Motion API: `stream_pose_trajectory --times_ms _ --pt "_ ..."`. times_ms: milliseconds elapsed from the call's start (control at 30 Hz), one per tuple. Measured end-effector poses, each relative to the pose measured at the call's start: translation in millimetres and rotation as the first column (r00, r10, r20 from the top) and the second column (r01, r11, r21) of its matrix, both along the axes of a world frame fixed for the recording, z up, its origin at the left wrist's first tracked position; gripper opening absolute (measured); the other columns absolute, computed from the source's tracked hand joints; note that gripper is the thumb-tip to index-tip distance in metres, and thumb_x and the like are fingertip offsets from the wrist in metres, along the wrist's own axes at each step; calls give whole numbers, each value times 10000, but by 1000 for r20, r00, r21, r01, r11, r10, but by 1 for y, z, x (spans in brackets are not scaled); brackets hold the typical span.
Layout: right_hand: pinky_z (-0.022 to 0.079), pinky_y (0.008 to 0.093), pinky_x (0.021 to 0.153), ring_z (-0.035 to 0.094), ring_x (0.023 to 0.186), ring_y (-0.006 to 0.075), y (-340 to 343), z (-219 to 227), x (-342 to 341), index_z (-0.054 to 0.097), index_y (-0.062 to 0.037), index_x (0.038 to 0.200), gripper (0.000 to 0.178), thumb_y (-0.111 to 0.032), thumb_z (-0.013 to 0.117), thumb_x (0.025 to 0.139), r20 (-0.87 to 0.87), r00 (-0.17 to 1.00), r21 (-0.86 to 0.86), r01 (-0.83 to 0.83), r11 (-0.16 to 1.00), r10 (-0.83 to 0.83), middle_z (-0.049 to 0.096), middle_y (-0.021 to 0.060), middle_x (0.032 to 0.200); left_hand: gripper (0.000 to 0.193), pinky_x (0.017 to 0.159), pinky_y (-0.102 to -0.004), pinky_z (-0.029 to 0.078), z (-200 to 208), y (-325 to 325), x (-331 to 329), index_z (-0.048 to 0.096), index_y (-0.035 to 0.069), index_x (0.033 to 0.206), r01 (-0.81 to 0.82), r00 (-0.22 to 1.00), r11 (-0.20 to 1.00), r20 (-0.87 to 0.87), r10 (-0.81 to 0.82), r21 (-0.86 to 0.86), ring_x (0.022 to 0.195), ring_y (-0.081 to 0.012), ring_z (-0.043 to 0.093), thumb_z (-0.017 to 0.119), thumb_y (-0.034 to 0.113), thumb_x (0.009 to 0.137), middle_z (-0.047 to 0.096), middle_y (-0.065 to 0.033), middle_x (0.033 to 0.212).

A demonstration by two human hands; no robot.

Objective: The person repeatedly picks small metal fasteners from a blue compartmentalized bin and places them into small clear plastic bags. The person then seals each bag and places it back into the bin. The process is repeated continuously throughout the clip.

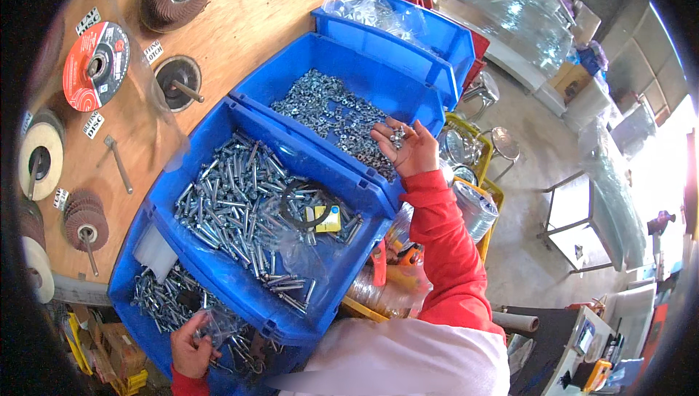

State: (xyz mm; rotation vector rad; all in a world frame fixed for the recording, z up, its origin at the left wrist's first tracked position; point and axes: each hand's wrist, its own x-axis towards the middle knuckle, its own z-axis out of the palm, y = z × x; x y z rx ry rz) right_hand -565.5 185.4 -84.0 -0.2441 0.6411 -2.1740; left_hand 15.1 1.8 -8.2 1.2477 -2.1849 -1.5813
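My right hand [418, 151] is palm up with its fingers slightly curled, cupping a few small metal nuts [397, 138]. It is over the right edge of a blue bin [269, 68] filled with loose silvery nuts [328, 101]. Low at the left, my left hand [191, 349] pinches a clear plastic bag [213, 329] above the nearest blue bin, where bolts and hooked metal pieces [171, 298] lie. Whatever the bag contains cannot be made out. Between the hands, the middle bin holds many long bolts [233, 185], a black ring [285, 210] and a small yellow box [328, 219].
A wooden board [240, 3] on the left carries grinding discs, including a red and black disc [79, 79]. Another blue bin [429, 39] with plastic bags stands at the far end. Yellow crates with wire coils [475, 210] sit right of the bins, near metal stools [502, 145].
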Motion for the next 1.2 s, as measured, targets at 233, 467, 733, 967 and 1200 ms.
stream_pose_trajectory --times_ms 233,467,733,967,1200 --pt "603 350 721 736 878 240 -3 -11 -30 662 -6 1239 361 -290 661 1016 -381 919 394 258 882 -98 746 90 1045 601 512 -277 605 4 1 1 545 -64 1415 21 1000 1000 6 -21 -9 628 -194 718 473 -150 824 654 -256 1295" --pt "574 452 867 735 955 340 -44 -31 -64 793 -82 1018 396 -424 822 820 -682 230 606 710 360 694 766 186 1016 605 520 -281 605 3 2 -1 546 -57 1420 5 1000 1000 10 -5 5 632 -195 718 471 -154 827 659 -245 1298" --pt "572 491 932 716 1066 398 -71 -64 -76 785 -41 1047 390 -369 793 835 -514 211 619 762 189 832 747 227 1097 587 545 -282 613 1 2 0 549 -55 1417 37 999 999 -13 -37 0 683 -182 724 490 -152 841 661 -228 1292" --pt "521 338 643 640 676 157 -35 38 11 778 12 999 278 -252 730 926 -927 347 364 732 575 145 738 82 805 547 577 -298 590 11 -1 -5 577 -53 1388 203 979 971 -3 -205 -127 682 -186 732 608 -71 843 695 -239 1214" --pt "496 285 622 673 707 164 -41 135 294 715 33 1039 171 -105 707 938 -976 95 210 188 959 195 732 65 834 495 942 -454 552 20 2 -7 625 -62 1273 325 922 854 -63 -381 -406 1123 -437 666 678 39 792 680 -277 1222"
